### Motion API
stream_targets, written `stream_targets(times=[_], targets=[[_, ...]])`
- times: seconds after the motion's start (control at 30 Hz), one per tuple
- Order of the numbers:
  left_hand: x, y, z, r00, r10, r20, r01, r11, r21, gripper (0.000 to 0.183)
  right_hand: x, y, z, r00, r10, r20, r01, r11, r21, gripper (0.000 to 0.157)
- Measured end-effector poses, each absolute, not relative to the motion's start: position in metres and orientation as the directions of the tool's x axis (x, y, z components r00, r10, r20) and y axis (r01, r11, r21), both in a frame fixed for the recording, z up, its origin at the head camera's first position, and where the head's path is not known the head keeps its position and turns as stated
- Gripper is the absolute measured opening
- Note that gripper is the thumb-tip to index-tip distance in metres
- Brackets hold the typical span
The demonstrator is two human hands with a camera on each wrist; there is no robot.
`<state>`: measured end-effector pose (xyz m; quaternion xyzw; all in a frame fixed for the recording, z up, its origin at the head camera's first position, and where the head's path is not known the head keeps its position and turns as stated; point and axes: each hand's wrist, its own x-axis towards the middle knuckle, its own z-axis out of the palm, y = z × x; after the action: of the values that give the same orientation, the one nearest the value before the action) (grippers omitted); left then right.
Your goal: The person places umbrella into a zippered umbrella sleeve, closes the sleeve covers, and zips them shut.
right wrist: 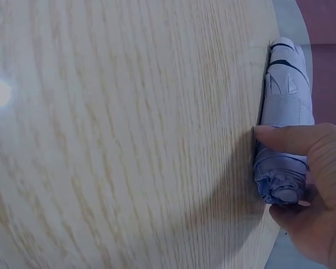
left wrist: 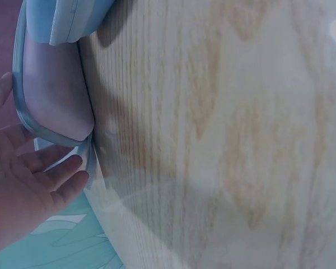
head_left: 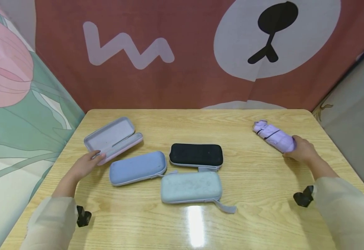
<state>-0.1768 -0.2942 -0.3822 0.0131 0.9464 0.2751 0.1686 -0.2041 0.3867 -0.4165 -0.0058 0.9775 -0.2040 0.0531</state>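
Note:
At the table's far left lies an open glasses-type case (head_left: 110, 134), grey inside, with a pinkish outer shell. My left hand (head_left: 85, 166) reaches its near end; in the left wrist view the thumb touches the edge of the pink shell (left wrist: 56, 92) and the other fingers extend loosely by its end. On the right, a folded lilac umbrella (head_left: 275, 137) with dark bands lies slanted on the table. My right hand (head_left: 304, 151) grips its near end, thumb on one side and fingers partly hidden behind, as the right wrist view shows.
Three closed zip cases lie mid-table: a blue one (head_left: 138, 168), a black one (head_left: 196, 155) and a pale green one (head_left: 191, 187) with a strap toward the right. The wooden table (head_left: 257, 215) ends at a reddish-brown cloth backdrop (head_left: 156, 86).

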Motion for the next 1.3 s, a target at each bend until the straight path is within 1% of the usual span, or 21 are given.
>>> stream_targets(times=[0.17,0.37,0.5,0.63,0.73,0.93,1.17,1.3], targets=[[-0.176,-0.296,-0.385,-0.936,0.119,-0.33,-0.083,0.839,0.538,0.075,-0.206,0.386,-0.414,-0.988,-0.038,-0.147,0.029,0.902,-0.43,0.085],[-0.173,-0.297,-0.386,-0.939,0.098,-0.329,-0.107,0.826,0.553,0.076,-0.209,0.388,-0.416,-0.984,-0.055,-0.17,0.027,0.895,-0.445,0.088],[-0.172,-0.296,-0.386,-0.941,0.085,-0.327,-0.12,0.821,0.559,0.077,-0.209,0.389,-0.416,-0.986,-0.055,-0.16,0.021,0.897,-0.441,0.086],[-0.171,-0.295,-0.389,-0.939,0.079,-0.336,-0.126,0.828,0.547,0.078,-0.208,0.389,-0.416,-0.99,-0.029,-0.139,0.036,0.896,-0.443,0.085],[-0.171,-0.294,-0.392,-0.939,0.079,-0.336,-0.118,0.841,0.528,0.08,-0.205,0.39,-0.418,-0.993,0.002,-0.12,0.059,0.88,-0.472,0.084],[-0.169,-0.292,-0.396,-0.945,0.063,-0.321,-0.115,0.855,0.506,0.082,-0.196,0.386,-0.421,-0.993,0.087,-0.074,0.114,0.814,-0.569,0.083],[-0.167,-0.288,-0.397,-0.964,0.037,-0.265,-0.095,0.878,0.468,0.087,-0.189,0.38,-0.422,-0.978,0.182,-0.1,0.201,0.703,-0.682,0.09],[-0.17,-0.287,-0.397,-0.97,0.023,-0.241,-0.096,0.876,0.472,0.09,-0.184,0.379,-0.424,-0.961,0.231,-0.149,0.263,0.616,-0.742,0.088]])
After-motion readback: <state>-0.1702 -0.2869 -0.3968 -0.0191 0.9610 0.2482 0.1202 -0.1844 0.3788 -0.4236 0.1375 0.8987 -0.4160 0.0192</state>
